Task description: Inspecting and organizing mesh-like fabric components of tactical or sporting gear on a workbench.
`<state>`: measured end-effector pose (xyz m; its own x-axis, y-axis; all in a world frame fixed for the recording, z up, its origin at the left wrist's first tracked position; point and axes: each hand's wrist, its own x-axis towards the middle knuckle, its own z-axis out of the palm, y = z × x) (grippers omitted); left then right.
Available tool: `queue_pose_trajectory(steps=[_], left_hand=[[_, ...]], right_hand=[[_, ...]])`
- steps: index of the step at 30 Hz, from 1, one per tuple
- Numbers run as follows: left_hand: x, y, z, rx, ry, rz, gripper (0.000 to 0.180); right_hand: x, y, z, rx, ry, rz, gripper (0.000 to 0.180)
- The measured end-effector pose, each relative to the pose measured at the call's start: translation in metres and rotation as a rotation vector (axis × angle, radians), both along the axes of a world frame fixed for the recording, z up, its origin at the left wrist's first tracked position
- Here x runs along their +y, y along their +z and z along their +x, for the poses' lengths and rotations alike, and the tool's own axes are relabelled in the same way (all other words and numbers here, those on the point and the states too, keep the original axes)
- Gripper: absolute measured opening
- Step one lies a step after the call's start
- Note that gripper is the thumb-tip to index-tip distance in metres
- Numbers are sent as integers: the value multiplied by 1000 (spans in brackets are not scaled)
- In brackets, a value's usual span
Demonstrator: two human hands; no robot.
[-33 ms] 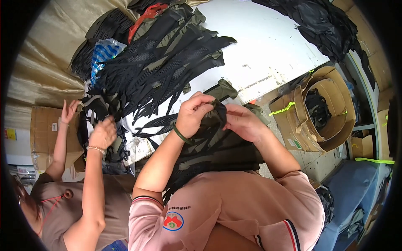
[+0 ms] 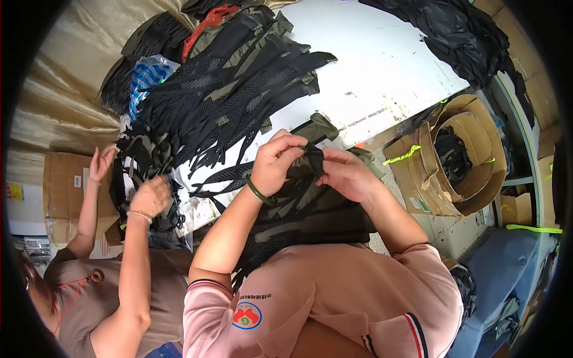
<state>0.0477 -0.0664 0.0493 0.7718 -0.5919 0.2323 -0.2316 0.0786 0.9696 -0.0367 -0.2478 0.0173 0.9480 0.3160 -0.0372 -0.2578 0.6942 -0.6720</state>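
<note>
Both my hands pinch one dark olive-and-black fabric piece (image 2: 311,162) in front of my chest. My left hand (image 2: 277,160), with a green bangle at the wrist, grips its left side between thumb and fingers. On its right edge, the fingertips of my right hand (image 2: 349,174) are closed. More dark olive and black fabric (image 2: 316,209) lies below my hands, across my lap. Just beyond them an olive fabric end (image 2: 319,128) rests at the edge of the white table (image 2: 370,71).
A heap of black mesh-and-strap pieces (image 2: 239,89) covers the table's left side. At left, a co-worker's hands (image 2: 149,197) are over dark straps (image 2: 146,155). An open cardboard box (image 2: 418,173) holding black items stands at right. Black fabric (image 2: 453,36) lies at the far right.
The co-worker's nearer hand has moved slightly toward the lower right, and the dark straps beside it have shifted. My hands and the fabric piece stay almost the same.
</note>
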Motion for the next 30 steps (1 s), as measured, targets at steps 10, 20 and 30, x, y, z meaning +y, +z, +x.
queue_pose_trajectory(steps=[10,20,30], left_hand=[[-4,4,-4,64,-129,445,25],[-16,5,-5,566,-24,345,30],[55,15,-8,233,-387,461,31]], right_hand=[[3,0,5,-634,-736,-1311,13],[-11,20,8,-252,-307,-962,6],[-94,15,3,-23,-573,-565,9]])
